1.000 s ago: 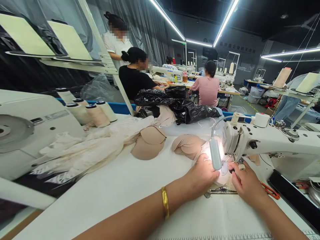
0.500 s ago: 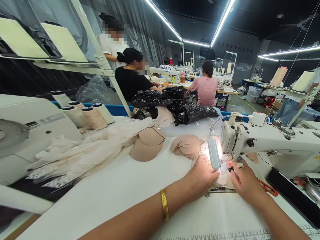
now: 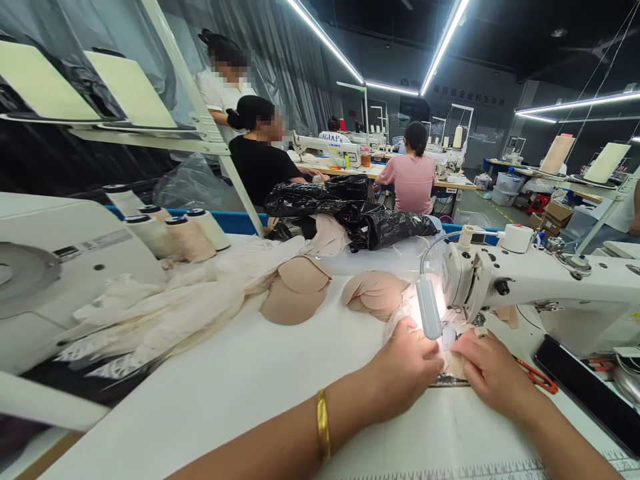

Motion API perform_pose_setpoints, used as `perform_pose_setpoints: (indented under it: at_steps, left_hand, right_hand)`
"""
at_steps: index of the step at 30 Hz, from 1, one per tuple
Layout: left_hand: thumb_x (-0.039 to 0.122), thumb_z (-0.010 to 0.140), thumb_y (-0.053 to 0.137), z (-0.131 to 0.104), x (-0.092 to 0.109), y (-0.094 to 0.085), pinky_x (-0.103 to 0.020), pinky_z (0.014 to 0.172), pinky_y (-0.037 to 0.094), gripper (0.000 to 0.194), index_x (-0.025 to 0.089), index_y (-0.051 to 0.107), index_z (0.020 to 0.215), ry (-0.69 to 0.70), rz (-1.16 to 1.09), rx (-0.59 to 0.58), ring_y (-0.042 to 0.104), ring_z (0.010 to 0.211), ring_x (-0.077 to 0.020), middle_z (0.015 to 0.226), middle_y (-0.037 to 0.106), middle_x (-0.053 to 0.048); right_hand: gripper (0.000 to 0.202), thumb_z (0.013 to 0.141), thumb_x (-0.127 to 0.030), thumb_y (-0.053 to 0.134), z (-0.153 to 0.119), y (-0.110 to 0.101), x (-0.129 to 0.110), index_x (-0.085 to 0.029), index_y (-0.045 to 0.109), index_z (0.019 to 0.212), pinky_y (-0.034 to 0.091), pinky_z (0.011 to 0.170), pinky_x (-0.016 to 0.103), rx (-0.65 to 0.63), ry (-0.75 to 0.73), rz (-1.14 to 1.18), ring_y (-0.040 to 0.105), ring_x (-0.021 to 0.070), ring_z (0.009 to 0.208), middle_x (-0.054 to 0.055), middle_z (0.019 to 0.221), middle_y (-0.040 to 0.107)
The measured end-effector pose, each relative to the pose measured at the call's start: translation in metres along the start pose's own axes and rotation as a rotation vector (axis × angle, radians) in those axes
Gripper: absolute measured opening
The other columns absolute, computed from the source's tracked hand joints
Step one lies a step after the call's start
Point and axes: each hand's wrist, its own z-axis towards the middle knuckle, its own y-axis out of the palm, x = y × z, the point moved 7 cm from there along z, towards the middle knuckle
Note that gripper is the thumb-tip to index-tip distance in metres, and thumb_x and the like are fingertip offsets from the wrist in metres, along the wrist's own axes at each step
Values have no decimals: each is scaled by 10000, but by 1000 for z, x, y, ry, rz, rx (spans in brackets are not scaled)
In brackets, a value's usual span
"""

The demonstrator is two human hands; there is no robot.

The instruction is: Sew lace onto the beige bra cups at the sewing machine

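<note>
my left hand [image 3: 407,363] and right hand [image 3: 487,370] have drawn closer, fingers pressed flat on the fabric [image 3: 453,363] under the needle, guiding the seam.

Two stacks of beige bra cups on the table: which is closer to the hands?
The right stack of cups, just beyond the left hand and beside the lamp head. The other stack lies further left, against the cream lace fabric.

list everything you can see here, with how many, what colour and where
sewing machine: one, white, right
lamp: one, grey, lit, above the hands
fabric piece: one, pale, under the needle
foam cups: two piles, beige, table centre
lace fabric: one heap, cream, left
thread cones: four, cream, back left
plastic bag: one, black, behind the cups
scissors: one, orange handles, right
co-workers: at least three, background
bangle: one, gold, left wrist
left hand: on the fabric piece
right hand: on the fabric piece
</note>
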Motion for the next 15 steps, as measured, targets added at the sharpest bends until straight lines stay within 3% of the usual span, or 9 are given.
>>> perform_pose_setpoints:
  at_steps: [4,10,15]
  left_hand:
    - [87,905,499,-1,11,-10,-415,852,287,160,191,561,800,6,-31,42,391,663,-164,808,593,10]
    - [118,939,508,3,5,-9,-417,839,306,199,180,555,757,-25,-59,1,429,685,-165,809,623,-4]
    - [75,889,527,8,-4,-2,-388,800,342,229,172,477,687,12,-91,-39,365,641,-140,694,511,13]
  right_hand:
    - [300,899,-1,456,-2,5,-5,-239,636,924,437,741,338,-93,-48,36,559,194,820,16,909,645]
    - [321,908,-12,457,-1,9,-1,-245,667,975,432,753,351,-109,-13,37,550,208,850,27,937,645]
    - [374,881,-15,444,2,12,3,-255,689,1032,439,710,342,-69,16,-24,542,216,808,33,896,618]
